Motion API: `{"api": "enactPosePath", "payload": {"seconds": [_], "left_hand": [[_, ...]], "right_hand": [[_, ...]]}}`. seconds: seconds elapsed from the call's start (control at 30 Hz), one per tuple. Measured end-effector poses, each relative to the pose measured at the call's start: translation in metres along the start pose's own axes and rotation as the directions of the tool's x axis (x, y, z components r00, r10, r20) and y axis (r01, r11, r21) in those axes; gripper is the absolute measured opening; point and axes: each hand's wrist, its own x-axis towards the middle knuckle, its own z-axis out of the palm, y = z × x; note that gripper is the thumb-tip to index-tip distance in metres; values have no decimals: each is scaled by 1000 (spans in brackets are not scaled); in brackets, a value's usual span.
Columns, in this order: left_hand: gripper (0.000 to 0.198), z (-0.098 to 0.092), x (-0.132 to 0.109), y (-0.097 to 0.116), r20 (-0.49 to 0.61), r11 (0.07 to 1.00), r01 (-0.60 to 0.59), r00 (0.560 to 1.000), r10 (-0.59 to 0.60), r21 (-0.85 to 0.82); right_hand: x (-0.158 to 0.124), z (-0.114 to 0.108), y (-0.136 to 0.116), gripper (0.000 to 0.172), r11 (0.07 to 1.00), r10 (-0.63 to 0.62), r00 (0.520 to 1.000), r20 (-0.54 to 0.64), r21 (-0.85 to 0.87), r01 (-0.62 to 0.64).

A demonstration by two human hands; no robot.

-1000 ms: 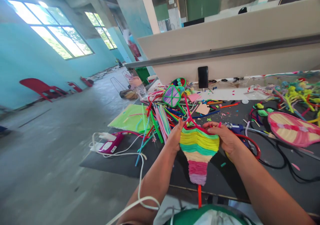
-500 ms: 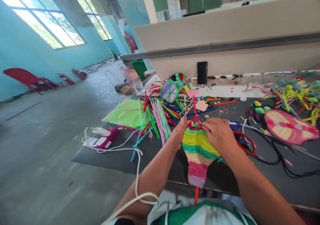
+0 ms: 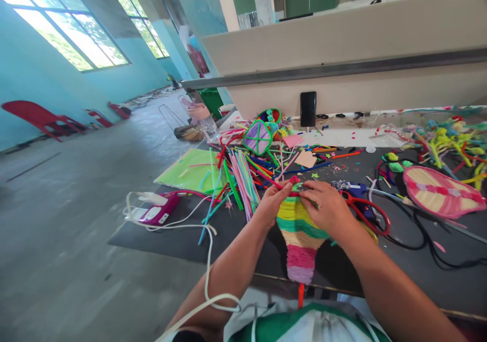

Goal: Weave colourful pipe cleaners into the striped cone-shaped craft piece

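At the surface's near edge, your left hand (image 3: 274, 200) and right hand (image 3: 325, 206) are pinching the woven fan (image 3: 300, 240) at its top, fingers pressed on yellow, green, cream and pink bands.

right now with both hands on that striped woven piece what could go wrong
The left hand and right hand pinch the top of the woven piece, so the loose red end might slip and unwind. The red scissors lie right beside the right hand and could get knocked or nick it.
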Motion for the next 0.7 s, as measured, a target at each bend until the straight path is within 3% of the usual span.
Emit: {"api": "enactPosePath", "payload": {"seconds": [0.17,0.43,0.57,0.7], "left_hand": [[39,0,0,0,-16,998,-27,999,28,52],[24,7,-5,5,-118,979,-143,980,160,145],[30,6,-12,16,-43,980,-111,992,119,165],[39,-6,-16,28,85,981,-51,996,35,189]], "right_hand": [[2,1,3,19,995,6,999,34,97,-10],[0,-2,-9,19,999,-1,998,67,-55,5],[-1,-6,-11,19,998,-22,998,56,-63,25],[-1,-11,-13,19,999,-3,998,57,-39,5]]}}
